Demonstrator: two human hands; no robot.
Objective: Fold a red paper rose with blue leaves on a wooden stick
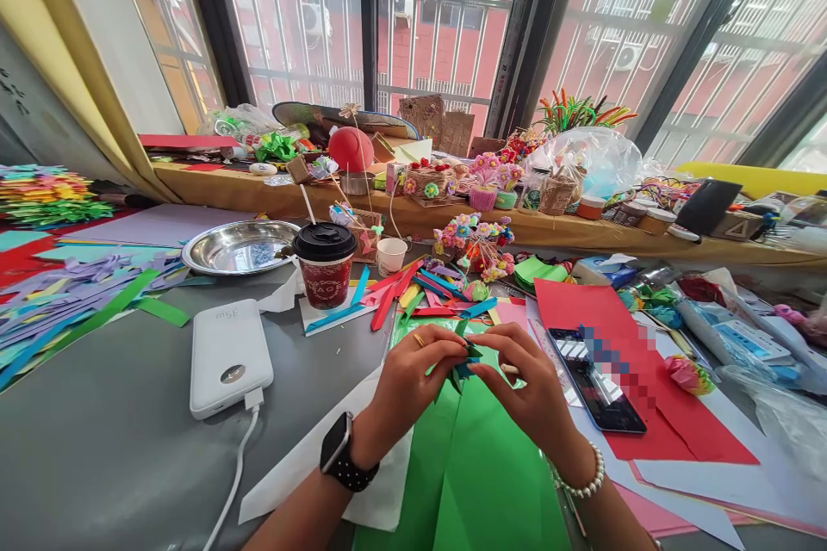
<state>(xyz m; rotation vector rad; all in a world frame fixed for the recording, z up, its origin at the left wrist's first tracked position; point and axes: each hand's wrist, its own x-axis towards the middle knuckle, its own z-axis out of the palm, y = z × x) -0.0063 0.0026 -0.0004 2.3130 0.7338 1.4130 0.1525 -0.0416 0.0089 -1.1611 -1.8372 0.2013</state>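
Over a green paper sheet my two hands meet at a small folded paper piece in green and blue. My left hand, with a ring and a watch, pinches it between thumb and fingers. From the other side, the thumb and forefinger of my right hand close on its blue part. A short pale stick-like thing shows at the right hand's fingers; what it is I cannot make out. Green pointed tips stick out above and below the fingers, which hide the middle of the piece.
A white power bank with a cable lies left, near a lidded cup and a metal dish. Coloured paper strips lie beyond my hands. At right, a phone rests on red paper. Crafts crowd the window ledge.
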